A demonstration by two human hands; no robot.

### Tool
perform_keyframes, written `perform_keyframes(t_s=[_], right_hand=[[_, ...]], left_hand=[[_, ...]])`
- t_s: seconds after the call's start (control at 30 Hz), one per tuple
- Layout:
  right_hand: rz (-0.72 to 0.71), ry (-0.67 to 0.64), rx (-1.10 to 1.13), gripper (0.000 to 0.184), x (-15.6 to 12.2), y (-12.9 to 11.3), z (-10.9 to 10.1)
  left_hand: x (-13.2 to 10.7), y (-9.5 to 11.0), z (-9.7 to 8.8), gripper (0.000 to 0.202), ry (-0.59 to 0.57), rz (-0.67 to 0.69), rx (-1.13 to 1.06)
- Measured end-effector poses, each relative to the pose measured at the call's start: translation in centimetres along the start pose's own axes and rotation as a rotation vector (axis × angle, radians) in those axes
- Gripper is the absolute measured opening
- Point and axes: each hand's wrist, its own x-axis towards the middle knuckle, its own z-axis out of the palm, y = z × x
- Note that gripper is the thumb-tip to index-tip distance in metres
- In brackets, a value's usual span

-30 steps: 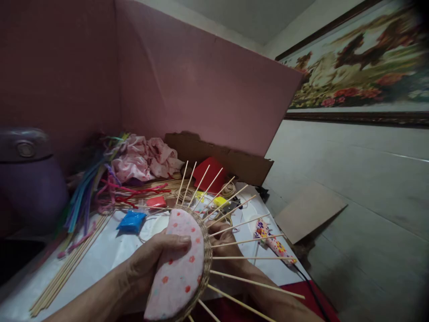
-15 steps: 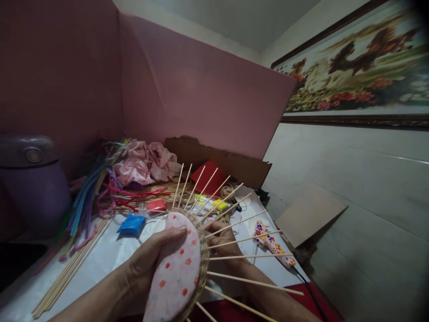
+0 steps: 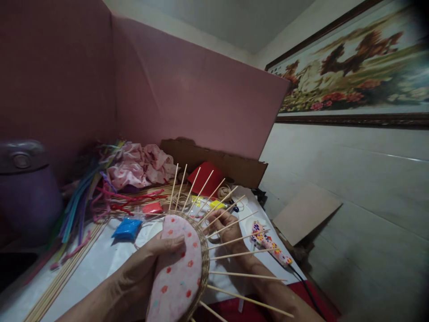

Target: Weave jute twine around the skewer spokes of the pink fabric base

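Observation:
My left hand [image 3: 157, 257] grips a half-round base [image 3: 177, 268] covered in pink cloth with red spots, thumb pressed on its face. A woven cord border [image 3: 203, 264] runs round the curved edge, and several thin wooden sticks [image 3: 248, 275] fan outward from it. Behind the sticks, close to the border, my right hand [image 3: 223, 226] has its thumb and forefinger closed together. A strand of cord [image 3: 211, 235] seems to run from these fingers to the border, though the sticks partly cover it.
Left on the table lie loose sticks [image 3: 72, 268], a blue packet [image 3: 127, 229], a red packet [image 3: 152, 208] and pipe cleaners [image 3: 75, 210]. Crumpled pink cloth [image 3: 140, 165] is behind them. A flower-patterned glue gun [image 3: 270, 243] with a black cable lies right. A purple container [image 3: 28, 192] stands far left.
My right hand has risen slightly beside the border, fingers now more visible between the sticks. The base has turned a little in my left hand. The whole view has shifted slightly.

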Motion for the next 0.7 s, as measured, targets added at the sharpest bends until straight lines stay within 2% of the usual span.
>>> perform_keyframes(t_s=[0.17,0.3,0.4,0.5,0.6,0.7], right_hand=[[-0.262,0.116,-0.149,0.006,1.7,0.1,-2.9],[-0.407,0.231,-0.394,0.004,2.5,-0.4,-5.2],[-0.474,0.332,-0.576,0.01,2.9,-0.8,-6.6],[-0.546,0.43,-0.647,0.012,3.1,-1.0,-7.4],[-0.594,0.477,-0.656,0.011,3.2,-1.2,-7.7],[-0.565,0.479,-0.571,0.009,3.1,-1.1,-7.6]], left_hand=[[-0.7,0.9,1.8,0.017,0.072,0.095,0.093],[-0.9,1.3,2.8,0.035,0.136,0.143,0.146],[-0.7,1.4,2.9,0.048,0.196,0.136,0.183],[-0.5,1.7,2.6,0.055,0.238,0.115,0.175],[-0.3,2.0,2.6,0.058,0.201,0.096,0.125],[-0.4,1.8,2.6,0.052,0.194,0.061,0.118]])
